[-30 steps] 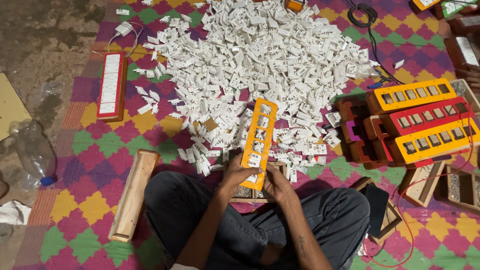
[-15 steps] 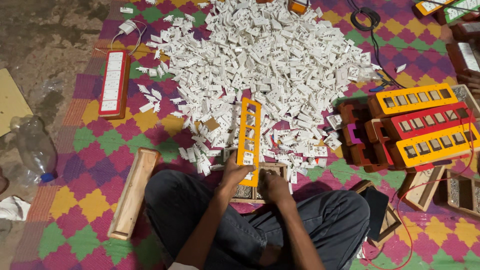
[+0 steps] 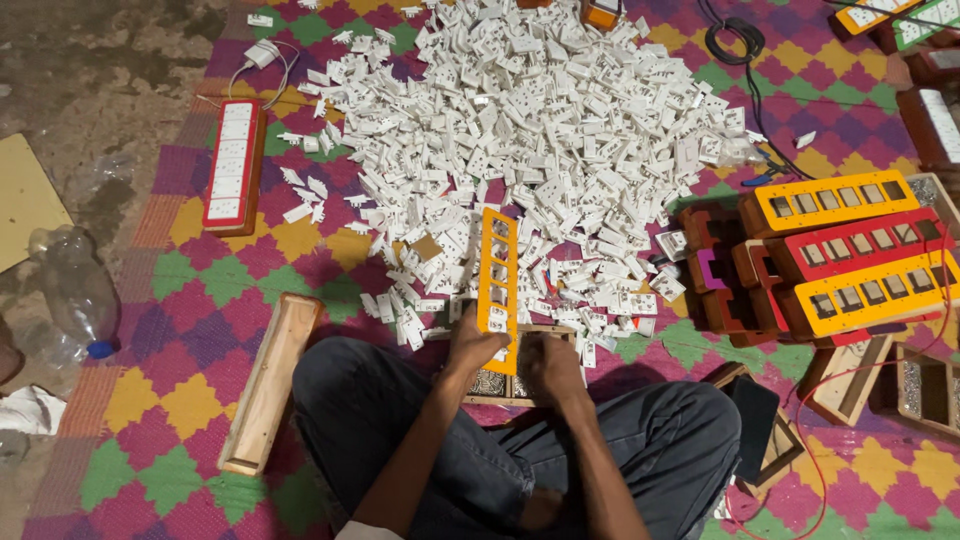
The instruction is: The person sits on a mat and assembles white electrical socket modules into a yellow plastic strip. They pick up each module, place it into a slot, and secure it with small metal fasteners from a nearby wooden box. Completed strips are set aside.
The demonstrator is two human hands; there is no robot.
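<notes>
Hands (image 3: 515, 358) grip orange frame's (image 3: 498, 272) near end

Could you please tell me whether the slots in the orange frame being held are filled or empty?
Mostly empty: the white pile shows through the orange frame's slots. The lowest slots, under the left hand, cannot be told.
</notes>
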